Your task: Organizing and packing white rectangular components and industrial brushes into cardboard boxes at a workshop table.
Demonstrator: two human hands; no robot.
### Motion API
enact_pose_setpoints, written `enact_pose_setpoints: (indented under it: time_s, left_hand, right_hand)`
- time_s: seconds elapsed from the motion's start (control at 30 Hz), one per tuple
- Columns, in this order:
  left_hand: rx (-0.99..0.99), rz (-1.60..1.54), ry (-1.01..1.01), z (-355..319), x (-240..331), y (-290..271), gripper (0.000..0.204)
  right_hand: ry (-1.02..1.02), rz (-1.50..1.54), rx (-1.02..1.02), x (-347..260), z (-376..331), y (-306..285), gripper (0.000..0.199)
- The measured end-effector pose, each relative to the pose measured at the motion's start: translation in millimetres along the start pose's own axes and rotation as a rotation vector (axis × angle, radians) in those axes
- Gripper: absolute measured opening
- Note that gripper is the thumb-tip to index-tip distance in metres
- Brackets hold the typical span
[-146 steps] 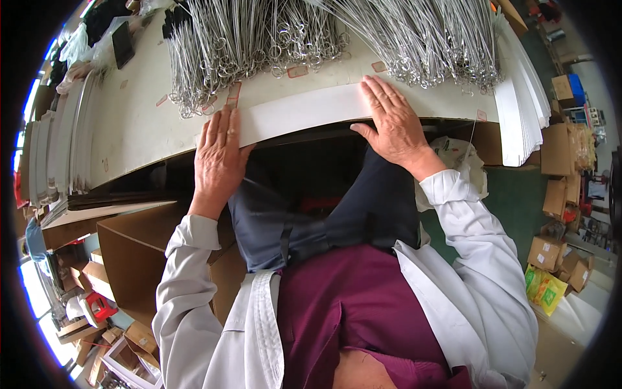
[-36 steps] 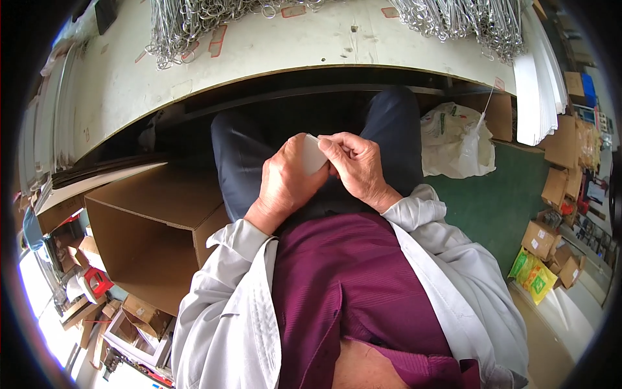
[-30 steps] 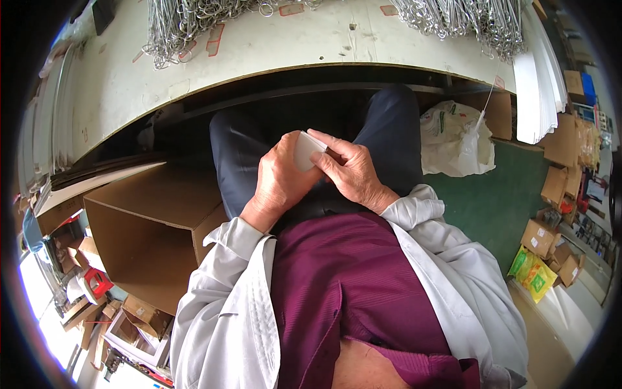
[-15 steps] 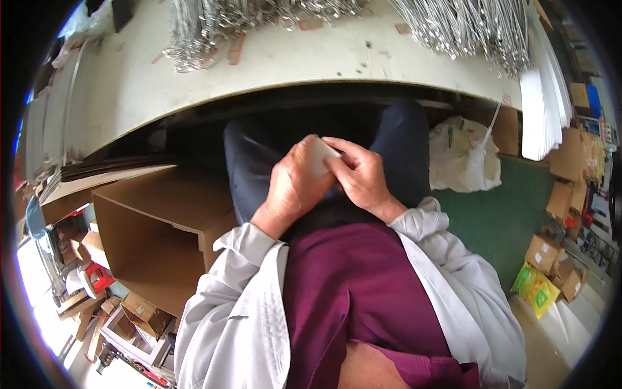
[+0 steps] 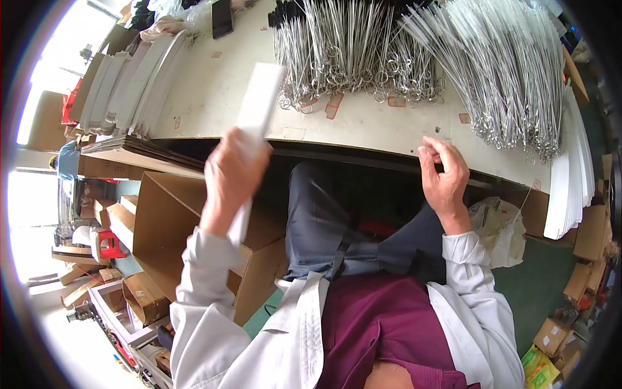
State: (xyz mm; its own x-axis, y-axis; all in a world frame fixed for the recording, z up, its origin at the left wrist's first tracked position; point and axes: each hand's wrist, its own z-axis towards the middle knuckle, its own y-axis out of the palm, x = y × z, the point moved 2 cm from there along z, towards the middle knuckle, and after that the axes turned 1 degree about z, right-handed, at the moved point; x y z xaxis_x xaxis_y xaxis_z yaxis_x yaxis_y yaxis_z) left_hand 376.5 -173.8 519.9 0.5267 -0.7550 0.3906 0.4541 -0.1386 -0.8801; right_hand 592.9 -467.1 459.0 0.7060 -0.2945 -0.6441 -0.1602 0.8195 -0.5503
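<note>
Over the near edge of the surface (image 5: pixel 214 91) I see my left hand (image 5: pixel 232 172) raised, its fingers wrapped around a long white strip (image 5: pixel 258 107) that stands nearly upright and leans a little to the right. The strip's upper end rises over the pale top, just beside the nearest bundle of wire loops (image 5: pixel 350 52), and its lower end shows below my palm, in front of the open cardboard box (image 5: pixel 188 220) by my left knee. My right hand (image 5: pixel 444 178) hangs at the front edge further along, well apart from the strip. Its fingers are curled in with thumb and forefinger pinched close; whether anything thin sits between them I cannot tell. A second, larger heap of wires (image 5: pixel 512 71) lies fanned out beyond that hand. Stacks of white sheets (image 5: pixel 123 87) lie on the far left of the top, and another white stack (image 5: pixel 573 188) sits at its right end. A crumpled plastic bag (image 5: pixel 499 227) lies below the right hand, near my grey trousers (image 5: pixel 337 227). Small cartons (image 5: pixel 586 259) crowd the green floor on the right.
</note>
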Motion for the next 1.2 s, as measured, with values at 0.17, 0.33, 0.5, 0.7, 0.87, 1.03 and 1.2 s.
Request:
enact_pose_setpoints:
  time_s: [0.17,0.33,0.5,0.7,0.87,1.03,1.2]
  left_hand:
    - [-0.036,0.332,-0.105,90,-66,16,0.053]
    - [-0.188,0.448,-0.197,128,-61,37,0.069]
    - [0.007,0.376,0.039,133,-34,35,0.049]
    - [0.024,-0.160,0.490,133,36,53,0.024]
    - [-0.083,0.229,0.697,142,43,75,0.007]
    - [-0.047,0.212,0.805,148,44,71,0.005]
    - [-0.060,-0.454,0.328,154,52,49,0.005]
  right_hand:
    - [-0.010,-0.087,0.030,16,16,17,0.012]
    - [-0.082,-0.163,0.079,16,15,22,0.011]
    - [-0.102,-0.190,0.089,13,17,21,0.012]
    - [-0.124,-0.204,0.110,16,15,22,0.011]
    - [-0.115,-0.183,0.083,16,14,21,0.012]
    - [-0.108,-0.186,0.081,16,14,18,0.012]
    - [0.106,0.026,0.029,10,20,17,0.013]
